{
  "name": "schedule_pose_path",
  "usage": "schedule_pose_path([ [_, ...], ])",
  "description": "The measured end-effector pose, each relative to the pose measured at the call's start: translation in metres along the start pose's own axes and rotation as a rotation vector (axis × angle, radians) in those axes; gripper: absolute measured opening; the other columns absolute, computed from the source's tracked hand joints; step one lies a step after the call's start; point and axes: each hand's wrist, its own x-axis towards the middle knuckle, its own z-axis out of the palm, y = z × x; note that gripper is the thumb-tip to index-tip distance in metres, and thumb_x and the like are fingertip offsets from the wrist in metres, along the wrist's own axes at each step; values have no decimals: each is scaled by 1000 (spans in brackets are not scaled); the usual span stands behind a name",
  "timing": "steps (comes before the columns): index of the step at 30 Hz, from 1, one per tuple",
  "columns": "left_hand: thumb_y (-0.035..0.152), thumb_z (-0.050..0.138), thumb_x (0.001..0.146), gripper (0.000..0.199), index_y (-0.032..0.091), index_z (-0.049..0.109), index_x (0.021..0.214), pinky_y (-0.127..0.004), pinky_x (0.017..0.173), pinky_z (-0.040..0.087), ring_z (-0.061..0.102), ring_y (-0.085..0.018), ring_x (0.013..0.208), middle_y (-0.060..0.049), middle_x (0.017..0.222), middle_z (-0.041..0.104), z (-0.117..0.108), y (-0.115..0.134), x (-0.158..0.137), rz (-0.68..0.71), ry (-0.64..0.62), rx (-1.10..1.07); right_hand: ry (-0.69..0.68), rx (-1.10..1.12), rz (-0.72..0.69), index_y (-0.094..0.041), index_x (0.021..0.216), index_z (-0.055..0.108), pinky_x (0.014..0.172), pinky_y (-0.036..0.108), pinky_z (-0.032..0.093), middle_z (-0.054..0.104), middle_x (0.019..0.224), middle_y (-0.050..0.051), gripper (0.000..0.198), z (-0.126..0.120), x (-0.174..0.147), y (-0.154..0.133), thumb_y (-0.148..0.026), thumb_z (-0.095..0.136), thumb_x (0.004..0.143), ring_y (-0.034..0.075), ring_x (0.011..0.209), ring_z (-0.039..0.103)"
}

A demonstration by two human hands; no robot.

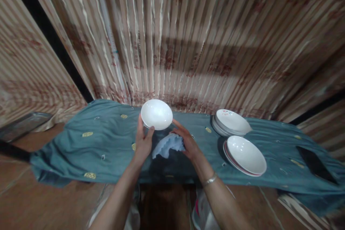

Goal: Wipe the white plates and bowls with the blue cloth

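Observation:
A white bowl (156, 114) is held up above the cloth-covered table, its inside turned toward me. My left hand (143, 140) grips its left and lower rim, with the thumb at the front edge. A crumpled light blue cloth (168, 145) hangs from my right hand (187, 140), whose fingers are closed on it. Those fingertips reach up to the bowl's right edge; whether they press on it I cannot tell. On my right wrist is a silver bangle.
Right of my hands stand a stack of white bowls (233, 122), the top one with a floral print, and a smaller stack (246, 155) nearer me. A dark phone (316, 164) lies at the table's right end. Behind the green tablecloth (107, 140) hangs a striped curtain (172, 43).

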Motion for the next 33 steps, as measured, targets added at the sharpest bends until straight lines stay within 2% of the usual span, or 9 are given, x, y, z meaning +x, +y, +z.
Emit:
schedule_pose_path([
  [3,37,59,87,81,28,18,156,-41,114,36,41,-26,140,-6,159,34,8,9,-23,-17,-73,-164,37,5,39,-21,138,54,58,24,49,73,72,-1,76,-15,-29,1,-36,79,67,15,62,65],
  [8,41,66,79,91,34,18,155,-47,97,54,55,-30,128,-8,154,43,21,5,-49,-232,-183,-301,110,12,101,-23,127,64,55,23,47,73,71,-1,67,-46,-60,3,-38,81,64,14,58,64],
  [11,40,70,75,96,33,18,155,-48,91,57,58,-31,123,-9,146,51,26,1,-56,-343,-215,-351,132,-20,137,-22,114,71,56,23,47,73,72,0,54,-66,-65,2,-38,82,64,14,58,64],
  [14,38,73,71,97,34,22,154,-48,89,58,56,-32,124,-8,141,55,29,0,-60,-444,-243,-376,121,-151,155,-20,101,75,58,23,46,72,72,1,42,-87,-65,-4,-43,81,66,14,61,64],
  [18,36,74,70,93,30,29,152,-46,83,61,59,-32,117,-8,129,63,36,-2,-64,-576,-283,-418,66,-361,114,-15,87,77,59,22,44,70,71,2,44,-110,-64,-20,-55,79,67,13,64,62],
  [24,25,72,64,90,25,39,148,-41,74,61,65,-30,102,-7,113,69,45,-7,-68,-673,-364,-353,-62,-368,129,-14,85,78,57,21,42,70,70,3,42,-113,-66,-33,-54,76,72,12,62,60],
  [28,22,69,64,89,24,39,148,-38,72,60,66,-26,94,-7,113,70,46,-9,-64,-679,-382,-361,-9,-229,115,-17,91,77,57,22,46,71,75,1,41,-106,-46,-23,-53,75,72,12,61,62],
  [31,21,66,64,85,23,42,146,-36,68,59,66,-24,88,-6,111,70,44,-10,-61,-669,-408,-354,44,-178,39,-20,99,73,69,27,53,75,91,4,39,-102,-23,-12,-51,72,74,16,76,67],
  [33,20,65,65,82,24,45,144,-35,68,59,65,-24,89,-6,114,69,43,-10,-59,-658,-424,-350,43,-239,-20,-22,105,71,80,31,55,75,102,5,39,-102,-9,-7,-45,73,74,18,87,68],
])
